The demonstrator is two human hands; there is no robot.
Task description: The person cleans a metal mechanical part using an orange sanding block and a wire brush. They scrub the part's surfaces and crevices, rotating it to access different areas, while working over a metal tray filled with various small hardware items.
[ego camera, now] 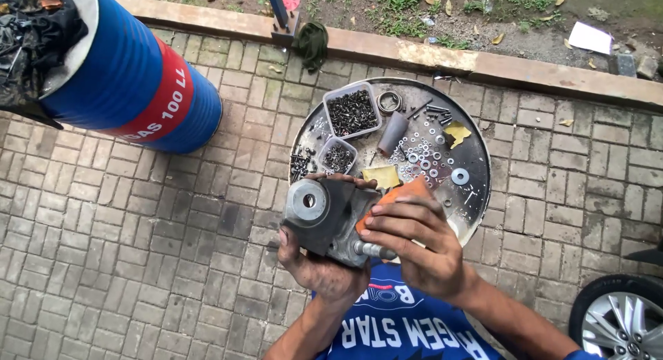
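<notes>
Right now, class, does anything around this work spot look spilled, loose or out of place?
Yes. Washers and small screws lie scattered loose across the round metal tray, outside the two plastic tubs of fasteners. Nothing else stands out: the left hand grips the grey metal part and the right hand presses an orange piece against it.

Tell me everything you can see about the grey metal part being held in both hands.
The grey metal part is a blocky casting, dull and grimy, with a round silvery hub and centre hole on its upper left face and a short shiny shaft at its lower right. It is held above the brick paving, at the near edge of the round metal tray. The left hand cradles it from below; the right hand presses an orange sheet, seemingly sandpaper, against its right side.
</notes>
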